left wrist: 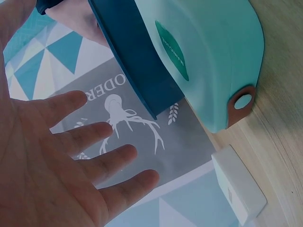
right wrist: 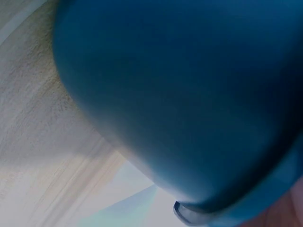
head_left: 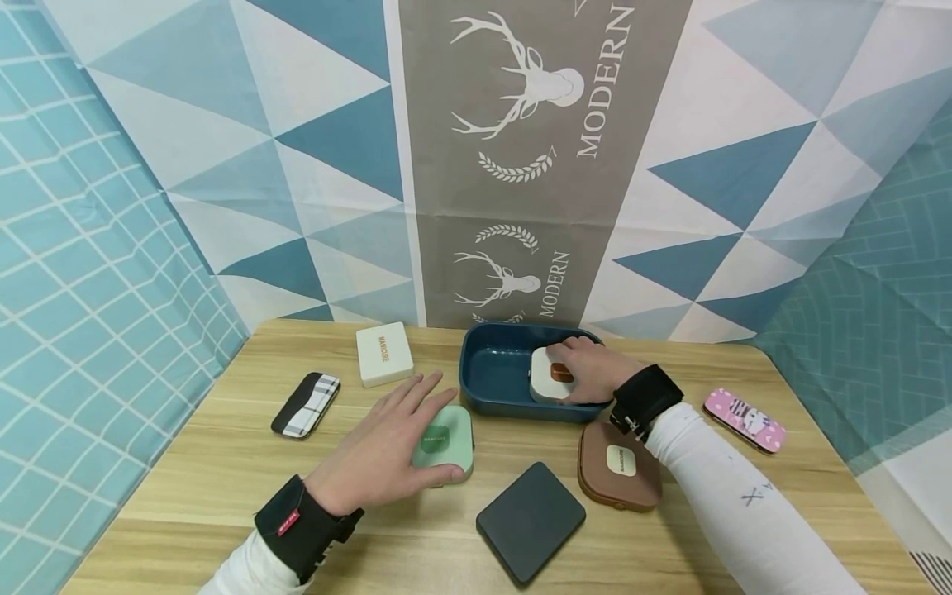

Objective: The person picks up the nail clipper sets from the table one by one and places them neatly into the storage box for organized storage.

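At about nine o'clock on the wooden desk [head_left: 223, 463] lay a black case with a plaid panel [head_left: 306, 404]. Beyond it, toward eleven o'clock, a white box [head_left: 383, 354] sat flat. The left hand [head_left: 387, 450] hovered low over the mint-green case [head_left: 449, 440], its grip open with the fingers spread and straight, the thumb lying along the case's near edge; the left wrist view showed the open palm apart from the case, so contact elsewhere could not be told. At six o'clock a dark grey square case [head_left: 530, 521] rested near the desk's front edge. At twelve o'clock stood the dark blue tray [head_left: 491, 372], and inside it, toward its right end, sat a white case with an orange patch [head_left: 549, 376]. The right hand [head_left: 591, 369] reached into the tray with its grip curled around that case. Just in front of the tray, at about four o'clock, lay a brown case [head_left: 617, 467]. Farthest right, at three o'clock, was a pink patterned case [head_left: 744, 420].
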### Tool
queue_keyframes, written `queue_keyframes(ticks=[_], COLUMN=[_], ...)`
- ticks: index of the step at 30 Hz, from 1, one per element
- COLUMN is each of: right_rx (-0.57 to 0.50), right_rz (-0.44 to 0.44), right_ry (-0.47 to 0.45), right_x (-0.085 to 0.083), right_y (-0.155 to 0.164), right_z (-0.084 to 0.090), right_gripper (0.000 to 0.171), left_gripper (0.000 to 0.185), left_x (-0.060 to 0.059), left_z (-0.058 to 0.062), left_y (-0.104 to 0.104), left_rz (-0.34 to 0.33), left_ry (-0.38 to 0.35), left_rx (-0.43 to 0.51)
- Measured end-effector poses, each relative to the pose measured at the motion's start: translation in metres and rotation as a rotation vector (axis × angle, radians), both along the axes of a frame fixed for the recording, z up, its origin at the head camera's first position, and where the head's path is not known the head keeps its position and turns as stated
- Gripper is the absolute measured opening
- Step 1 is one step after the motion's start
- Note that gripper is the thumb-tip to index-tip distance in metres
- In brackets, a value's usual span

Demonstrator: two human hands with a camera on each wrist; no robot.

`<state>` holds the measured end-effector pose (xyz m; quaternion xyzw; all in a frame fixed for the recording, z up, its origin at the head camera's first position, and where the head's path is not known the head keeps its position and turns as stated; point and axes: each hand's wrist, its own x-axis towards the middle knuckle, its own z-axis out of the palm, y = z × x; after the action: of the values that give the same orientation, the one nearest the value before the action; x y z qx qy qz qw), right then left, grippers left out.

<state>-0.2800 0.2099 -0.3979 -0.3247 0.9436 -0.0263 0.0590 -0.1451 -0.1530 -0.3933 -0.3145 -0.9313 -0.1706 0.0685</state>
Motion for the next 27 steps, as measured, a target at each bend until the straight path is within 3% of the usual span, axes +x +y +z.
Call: queue_keyframes(ticks=[27], right_rx=[0.028], right_rz=[-0.012], right_ry=[0.057], right_x=[0.0025], right_y=[0.0021], right_z=[0.002], right_gripper=[0.09], left_gripper=[0.097], left_x=[0.0024], left_z=[0.0018], left_y=[-0.0003], left_rz=[-0.002], left_ry=[-0.019], left_rx=[0.008])
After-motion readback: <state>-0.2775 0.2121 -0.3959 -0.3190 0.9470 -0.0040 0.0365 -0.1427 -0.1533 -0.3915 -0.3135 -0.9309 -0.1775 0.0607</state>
